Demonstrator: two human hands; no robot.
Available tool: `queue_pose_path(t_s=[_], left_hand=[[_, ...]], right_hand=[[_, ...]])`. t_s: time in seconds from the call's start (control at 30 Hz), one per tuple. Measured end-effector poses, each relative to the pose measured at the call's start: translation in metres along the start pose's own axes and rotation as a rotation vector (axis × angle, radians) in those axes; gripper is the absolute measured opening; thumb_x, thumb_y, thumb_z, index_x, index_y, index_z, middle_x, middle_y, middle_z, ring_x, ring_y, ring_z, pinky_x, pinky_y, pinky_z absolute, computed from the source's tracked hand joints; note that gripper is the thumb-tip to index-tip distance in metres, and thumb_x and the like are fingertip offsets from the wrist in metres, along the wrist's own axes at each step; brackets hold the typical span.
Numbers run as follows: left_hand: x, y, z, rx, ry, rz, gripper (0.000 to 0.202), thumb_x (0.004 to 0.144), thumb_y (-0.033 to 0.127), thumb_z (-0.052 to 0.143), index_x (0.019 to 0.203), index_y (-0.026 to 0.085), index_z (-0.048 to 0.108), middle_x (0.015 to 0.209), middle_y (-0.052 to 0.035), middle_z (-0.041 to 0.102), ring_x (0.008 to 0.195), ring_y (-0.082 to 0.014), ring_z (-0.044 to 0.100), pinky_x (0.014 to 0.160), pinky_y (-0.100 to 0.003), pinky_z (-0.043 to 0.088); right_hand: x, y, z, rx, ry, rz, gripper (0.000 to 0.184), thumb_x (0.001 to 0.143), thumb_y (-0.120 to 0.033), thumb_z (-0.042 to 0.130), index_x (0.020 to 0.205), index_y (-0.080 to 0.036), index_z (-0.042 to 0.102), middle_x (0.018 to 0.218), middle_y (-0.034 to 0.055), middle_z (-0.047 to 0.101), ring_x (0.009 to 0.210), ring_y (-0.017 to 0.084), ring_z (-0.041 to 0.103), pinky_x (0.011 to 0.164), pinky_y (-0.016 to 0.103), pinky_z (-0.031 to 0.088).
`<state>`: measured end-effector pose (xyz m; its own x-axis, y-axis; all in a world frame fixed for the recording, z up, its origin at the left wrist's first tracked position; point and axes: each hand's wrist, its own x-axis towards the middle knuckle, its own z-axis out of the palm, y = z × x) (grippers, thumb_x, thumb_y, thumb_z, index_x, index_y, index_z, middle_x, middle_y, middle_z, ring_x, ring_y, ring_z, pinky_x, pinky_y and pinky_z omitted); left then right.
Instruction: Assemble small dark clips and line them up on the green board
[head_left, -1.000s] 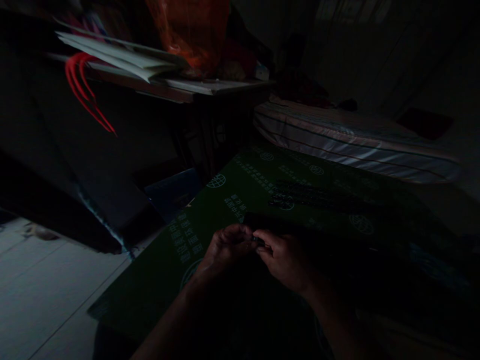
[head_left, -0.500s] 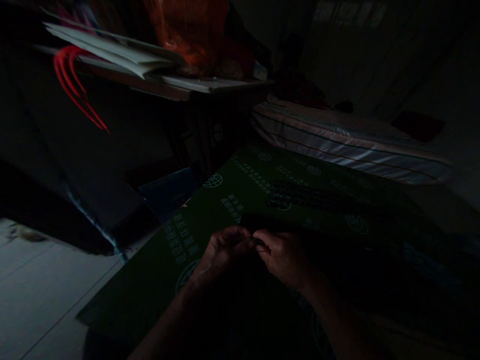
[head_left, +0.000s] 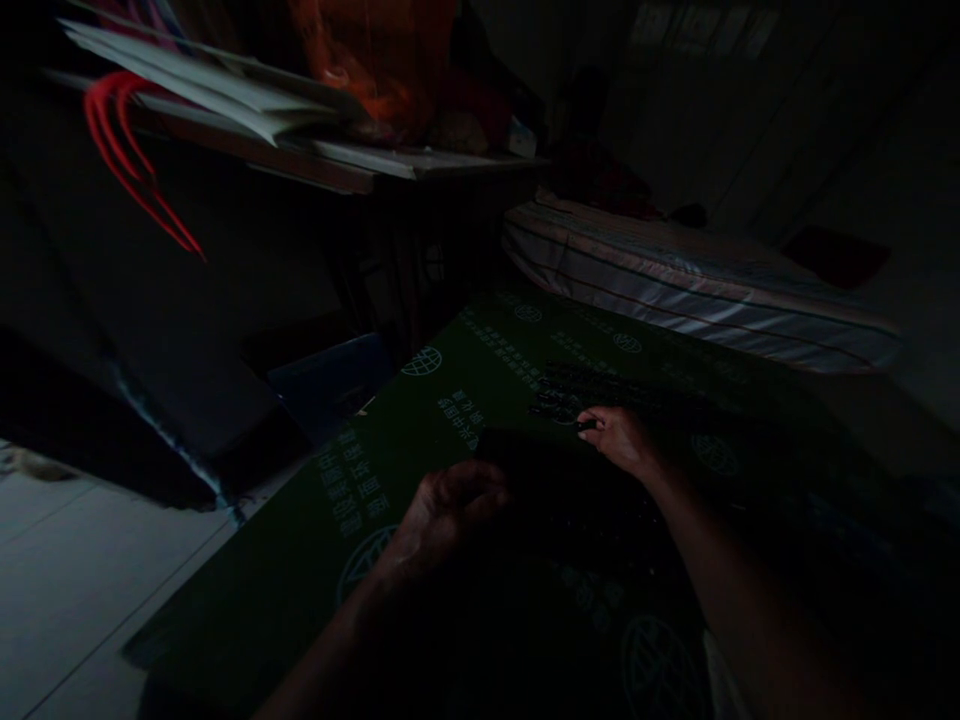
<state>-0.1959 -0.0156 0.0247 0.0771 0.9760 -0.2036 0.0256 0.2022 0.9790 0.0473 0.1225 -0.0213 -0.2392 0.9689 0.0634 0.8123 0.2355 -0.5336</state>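
Note:
Over the green printed board (head_left: 390, 450), my left hand (head_left: 454, 505) has its fingers curled together, and what they hold, if anything, is lost in the dark. My right hand (head_left: 619, 437) is further forward and to the right, closed in a pinch on the end of a small dark piece (head_left: 586, 425) whose kind I cannot make out. Just beyond it lies a bundle of long dark strands or strips (head_left: 562, 385). A flat black thing (head_left: 525, 455) lies between and below the two hands, its outline mostly hidden in shadow.
At the upper left, a table (head_left: 337, 178) bears pale flat sheets (head_left: 202, 80), red cords (head_left: 135, 165) hanging down and an orange bag (head_left: 375, 60). A striped mattress (head_left: 697, 280) stands behind the board. A blue panel (head_left: 330, 385) is left of it, above a tiled floor (head_left: 67, 560).
My right hand has moved away from my left hand, forward and right to the dark bundle, with a small dark piece pinched in it. My left hand has stayed nearly in place.

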Motion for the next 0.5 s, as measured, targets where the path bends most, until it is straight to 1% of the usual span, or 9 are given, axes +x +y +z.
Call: queue_pose_path(t_s=[0.1,0.17,0.27,0.37,0.5], left_hand=[[0.0,0.002,0.0,0.023,0.002,0.024,0.014,0.069,0.029,0.067,0.075,0.016,0.066,0.066,-0.0004,0.065,0.059,-0.0126,0.056,0.051,-0.02,0.043],[0.0,0.002,0.0,0.016,-0.006,0.017,0.014,0.069,0.029,0.067,0.075,0.016,0.066,0.064,-0.0001,0.064,0.056,-0.0119,0.054,0.049,-0.02,0.041],[0.0,0.001,0.0,-0.017,-0.014,0.001,0.015,0.068,0.03,0.067,0.074,0.017,0.066,0.062,0.0003,0.063,0.052,-0.0114,0.053,0.046,-0.02,0.04],[0.0,0.0,0.0,0.009,-0.013,0.008,0.015,0.069,0.031,0.067,0.074,0.017,0.067,0.063,0.0003,0.063,0.054,-0.0119,0.054,0.047,-0.02,0.04],[0.002,-0.001,-0.002,0.121,-0.024,0.053,0.014,0.071,0.03,0.065,0.074,0.016,0.067,0.069,-0.0015,0.065,0.061,-0.0138,0.057,0.052,-0.021,0.043]], right_hand=[[0.005,0.003,0.005,0.009,-0.009,-0.006,0.022,0.07,-0.019,0.062,0.09,-0.022,0.068,0.08,0.0019,0.07,0.075,0.017,0.064,0.063,0.025,0.045],[0.008,0.004,0.007,0.015,-0.008,-0.005,0.022,0.07,-0.019,0.063,0.091,-0.022,0.068,0.085,0.0025,0.07,0.078,0.017,0.064,0.065,0.025,0.046],[0.013,0.006,0.009,0.021,-0.008,-0.001,0.023,0.07,-0.02,0.063,0.092,-0.021,0.068,0.086,0.0032,0.07,0.078,0.017,0.064,0.065,0.025,0.046],[0.015,0.008,0.01,0.027,-0.011,-0.003,0.024,0.071,-0.02,0.062,0.094,-0.021,0.068,0.087,0.0035,0.07,0.075,0.017,0.064,0.064,0.025,0.046],[0.017,0.008,0.01,0.032,-0.01,0.0,0.024,0.071,-0.021,0.062,0.094,-0.02,0.068,0.084,0.0036,0.07,0.071,0.016,0.063,0.061,0.025,0.044]])
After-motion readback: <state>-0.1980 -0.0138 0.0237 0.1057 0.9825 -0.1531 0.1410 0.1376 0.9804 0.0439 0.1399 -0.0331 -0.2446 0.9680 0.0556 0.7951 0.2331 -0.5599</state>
